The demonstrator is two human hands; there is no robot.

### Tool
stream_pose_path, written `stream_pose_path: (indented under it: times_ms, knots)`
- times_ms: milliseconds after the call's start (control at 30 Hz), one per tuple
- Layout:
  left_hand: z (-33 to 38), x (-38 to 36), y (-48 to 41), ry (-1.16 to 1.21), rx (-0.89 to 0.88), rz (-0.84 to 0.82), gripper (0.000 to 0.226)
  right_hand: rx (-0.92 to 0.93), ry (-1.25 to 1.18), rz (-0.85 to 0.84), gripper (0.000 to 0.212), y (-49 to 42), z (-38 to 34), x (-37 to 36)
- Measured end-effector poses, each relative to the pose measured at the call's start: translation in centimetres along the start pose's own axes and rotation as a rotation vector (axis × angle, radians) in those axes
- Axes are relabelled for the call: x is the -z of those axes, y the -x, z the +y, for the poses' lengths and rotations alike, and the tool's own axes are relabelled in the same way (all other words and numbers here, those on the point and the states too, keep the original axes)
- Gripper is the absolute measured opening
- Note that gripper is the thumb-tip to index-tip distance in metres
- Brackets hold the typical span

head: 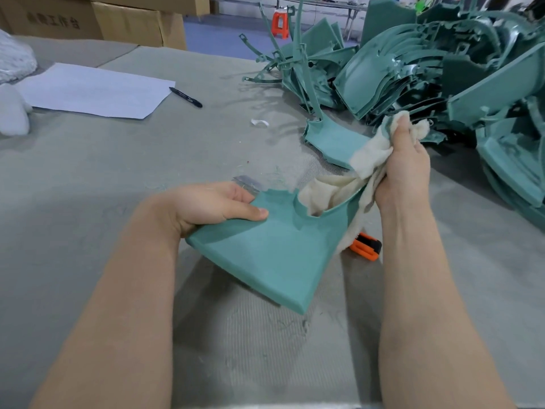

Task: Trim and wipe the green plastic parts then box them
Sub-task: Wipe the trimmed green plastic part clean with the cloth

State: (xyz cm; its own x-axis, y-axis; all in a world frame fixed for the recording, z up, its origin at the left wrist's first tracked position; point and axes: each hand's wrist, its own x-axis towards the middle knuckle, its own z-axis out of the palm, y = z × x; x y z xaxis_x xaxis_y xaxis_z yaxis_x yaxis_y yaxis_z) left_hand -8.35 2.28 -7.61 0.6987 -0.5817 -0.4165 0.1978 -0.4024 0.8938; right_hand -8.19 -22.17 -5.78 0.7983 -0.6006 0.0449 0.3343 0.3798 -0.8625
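Observation:
A green plastic part (274,255), flat with a curved wall, is held above the grey table (88,178). My left hand (212,205) grips its left edge, thumb lying on top. My right hand (404,166) grips a cream cloth (339,184) that is bunched against the part's far curved edge and hangs down its right side. Another green part (333,140) lies on the table just beyond the cloth. An orange utility knife (365,246) lies on the table under the held part's right corner, partly hidden.
A big heap of green parts and sprue runners (427,63) fills the back right. A white sheet (94,90) and a black pen (185,97) lie at the back left, with cardboard boxes (118,16) behind. White items sit at the left edge.

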Motion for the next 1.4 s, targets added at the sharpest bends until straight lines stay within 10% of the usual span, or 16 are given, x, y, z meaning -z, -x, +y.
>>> stream_pose_path:
  times_ms: [267,433,600,933,1100,1400]
  knots:
    - [0.2,0.8,0.9,0.228,-0.166,0.235,0.018,-0.103,0.075,0.258,0.032,-0.1,-0.1,1.0]
    - [1.2,0.1,-1.5,0.405,-0.329,0.708,0.018,-0.249,0.308,-0.182,0.037,2.6,0.9,-2.6]
    - [1.0,-0.3,-2.1,0.205,-0.432,0.953,0.027,0.098,0.973,-0.502,0.036,4.4,3.5,-4.6]
    - [1.8,-0.8,-2.1,0.318,-0.555,1.198,0.027,-0.289,0.028,-0.475,0.016,5.8,3.6,-5.5]
    - [1.9,-1.9,-2.7,0.308,-0.529,1.093,0.022,-0.033,0.624,-0.230,0.038,4.6,4.2,-5.2]
    - [2.3,-2.3,-2.8,0.607,-0.424,0.967,0.020,-0.322,0.133,0.060,0.027,2.6,3.1,-3.4]
